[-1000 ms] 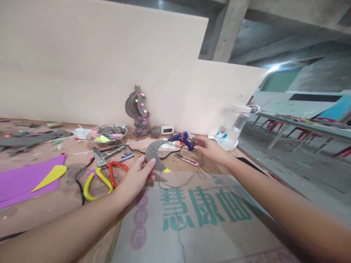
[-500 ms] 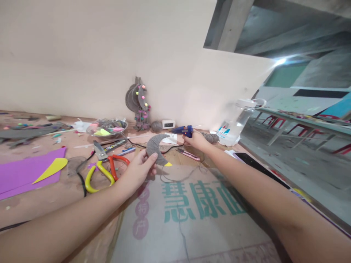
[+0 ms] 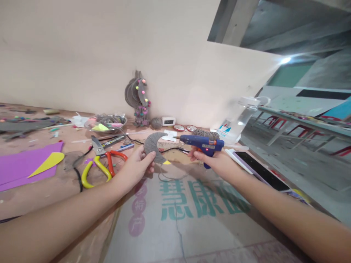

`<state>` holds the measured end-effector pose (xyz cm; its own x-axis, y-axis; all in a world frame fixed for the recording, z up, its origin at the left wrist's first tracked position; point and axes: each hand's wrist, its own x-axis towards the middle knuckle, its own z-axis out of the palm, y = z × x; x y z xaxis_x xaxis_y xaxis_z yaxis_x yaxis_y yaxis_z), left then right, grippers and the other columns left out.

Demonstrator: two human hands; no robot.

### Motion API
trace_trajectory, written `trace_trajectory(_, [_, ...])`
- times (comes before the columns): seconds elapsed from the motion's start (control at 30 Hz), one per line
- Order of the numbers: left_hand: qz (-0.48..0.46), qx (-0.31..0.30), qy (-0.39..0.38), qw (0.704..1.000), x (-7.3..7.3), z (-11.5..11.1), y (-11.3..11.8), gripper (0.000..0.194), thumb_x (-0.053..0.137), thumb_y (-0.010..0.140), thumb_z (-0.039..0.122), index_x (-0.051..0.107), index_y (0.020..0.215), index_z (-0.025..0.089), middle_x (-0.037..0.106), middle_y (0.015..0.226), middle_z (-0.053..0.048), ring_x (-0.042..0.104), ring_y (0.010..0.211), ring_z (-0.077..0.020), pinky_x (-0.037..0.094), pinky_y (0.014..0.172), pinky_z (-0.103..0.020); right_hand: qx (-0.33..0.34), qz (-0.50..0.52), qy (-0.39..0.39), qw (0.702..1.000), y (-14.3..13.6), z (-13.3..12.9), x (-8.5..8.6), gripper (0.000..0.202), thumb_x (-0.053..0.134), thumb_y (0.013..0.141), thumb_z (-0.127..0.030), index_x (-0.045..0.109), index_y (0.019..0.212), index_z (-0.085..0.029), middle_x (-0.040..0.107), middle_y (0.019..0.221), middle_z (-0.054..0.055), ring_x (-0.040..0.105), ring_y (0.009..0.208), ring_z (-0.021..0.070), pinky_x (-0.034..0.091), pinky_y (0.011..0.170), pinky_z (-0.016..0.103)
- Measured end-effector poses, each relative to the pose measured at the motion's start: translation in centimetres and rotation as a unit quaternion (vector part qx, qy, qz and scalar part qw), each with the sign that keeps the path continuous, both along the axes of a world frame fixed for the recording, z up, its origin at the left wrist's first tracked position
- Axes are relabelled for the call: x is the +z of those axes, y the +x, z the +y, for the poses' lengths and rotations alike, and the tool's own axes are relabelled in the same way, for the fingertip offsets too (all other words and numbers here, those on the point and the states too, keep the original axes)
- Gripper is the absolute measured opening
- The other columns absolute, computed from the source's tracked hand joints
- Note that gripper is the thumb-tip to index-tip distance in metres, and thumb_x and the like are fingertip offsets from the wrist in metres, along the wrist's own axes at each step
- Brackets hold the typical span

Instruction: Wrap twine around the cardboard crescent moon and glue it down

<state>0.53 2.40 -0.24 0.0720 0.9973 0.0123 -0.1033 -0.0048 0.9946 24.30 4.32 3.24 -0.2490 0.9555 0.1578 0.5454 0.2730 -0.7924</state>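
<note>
My left hand (image 3: 142, 162) pinches the lower left of a grey yarn-wrapped crescent (image 3: 153, 145) with a small yellow piece (image 3: 166, 162) at its lower tip. A loose strand of yarn trails from it over the printed board (image 3: 153, 241). To the right, my right hand (image 3: 210, 159) is wrapped round the handle of a blue glue gun (image 3: 201, 141), whose red light is lit. Its nozzle points left at the crescent, with a gap between them. A white card (image 3: 169, 136) lies behind the two.
Left of the board are scissors (image 3: 101, 160), purple sheets (image 3: 30, 164) with a yellow cutout, and a bowl (image 3: 105, 124) of scraps. A decorated hanging (image 3: 138, 98), a white clock (image 3: 168, 121) and yarn stand along the wall. A clear bottle (image 3: 237, 118) and a phone (image 3: 260, 170) are at the right.
My right hand has drawn back toward me and lifted the glue gun, which now shows in full. My left hand still holds the crescent in nearly the same place.
</note>
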Motion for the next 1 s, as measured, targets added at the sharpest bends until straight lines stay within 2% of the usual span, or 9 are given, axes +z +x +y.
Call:
trace_trajectory(0.07, [-0.006, 0.007, -0.002, 1.000, 0.1, -0.1, 0.1, 0.023, 0.058, 0.074, 0.036, 0.045, 0.081, 0.020, 0.047, 0.053, 0.009, 0.045, 0.041, -0.0056, 0.037, 0.041, -0.016, -0.010, -0.032, -0.011, 0.999, 0.0, -1.1, -0.5, 0.031, 0.051, 0.080, -0.046, 0.065, 0.086, -0.019, 0.069, 0.085, 0.004, 0.064, 0.081, 0.0199, 0.051, 0.073, 0.031])
trace_trajectory(0.17, [-0.006, 0.016, 0.000, 1.000, 0.1, -0.1, 0.0, 0.020, 0.057, 0.076, 0.035, 0.045, 0.083, 0.020, 0.046, 0.053, 0.009, 0.044, 0.041, -0.0051, 0.035, 0.039, -0.015, -0.018, -0.089, 0.020, 0.996, 0.0, -2.2, -0.9, 0.031, 0.050, 0.079, -0.049, 0.063, 0.077, -0.020, 0.066, 0.077, 0.003, 0.062, 0.074, 0.0193, 0.050, 0.065, 0.030])
trace_trajectory(0.33, [-0.009, 0.014, 0.003, 1.000, -0.3, 0.1, -0.2, 0.018, 0.055, 0.077, 0.034, 0.046, 0.086, 0.021, 0.045, 0.052, 0.009, 0.042, 0.039, -0.0054, 0.034, 0.036, -0.015, 0.060, -0.061, 0.056, 0.995, -0.6, -3.0, -1.3, 0.026, 0.056, 0.075, -0.046, 0.054, 0.070, -0.021, 0.060, 0.069, 0.002, 0.058, 0.063, 0.0169, 0.049, 0.061, 0.030])
trace_trajectory(0.43, [0.000, 0.012, 0.004, 1.000, -0.4, 0.2, -0.2, 0.020, 0.055, 0.077, 0.035, 0.047, 0.089, 0.022, 0.046, 0.053, 0.009, 0.042, 0.038, -0.0052, 0.035, 0.036, -0.015, 0.059, -0.070, 0.063, 0.994, -1.0, -3.0, -1.6, 0.028, 0.060, 0.073, -0.047, 0.051, 0.069, -0.021, 0.056, 0.065, 0.001, 0.056, 0.061, 0.0173, 0.048, 0.058, 0.030])
trace_trajectory(0.73, [0.022, 0.015, 0.014, 1.000, 0.0, -0.2, -0.2, 0.020, 0.053, 0.079, 0.034, 0.047, 0.093, 0.021, 0.046, 0.054, 0.008, 0.042, 0.039, -0.0040, 0.034, 0.035, -0.013, 0.047, -0.087, 0.058, 0.993, -1.0, -3.0, -2.3, 0.030, 0.059, 0.073, -0.051, 0.054, 0.075, -0.021, 0.059, 0.073, 0.002, 0.058, 0.074, 0.0201, 0.050, 0.064, 0.029])
trace_trajectory(1.0, [0.030, 0.010, 0.015, 0.999, 0.0, -0.2, -0.2, 0.016, 0.051, 0.081, 0.033, 0.046, 0.092, 0.022, 0.045, 0.055, 0.008, 0.042, 0.039, -0.0047, 0.035, 0.034, -0.013, 0.039, -0.094, 0.040, 0.994, -0.9, -2.9, -2.6, 0.025, 0.059, 0.075, -0.045, 0.054, 0.077, -0.021, 0.058, 0.073, 0.001, 0.057, 0.071, 0.0183, 0.049, 0.063, 0.028])
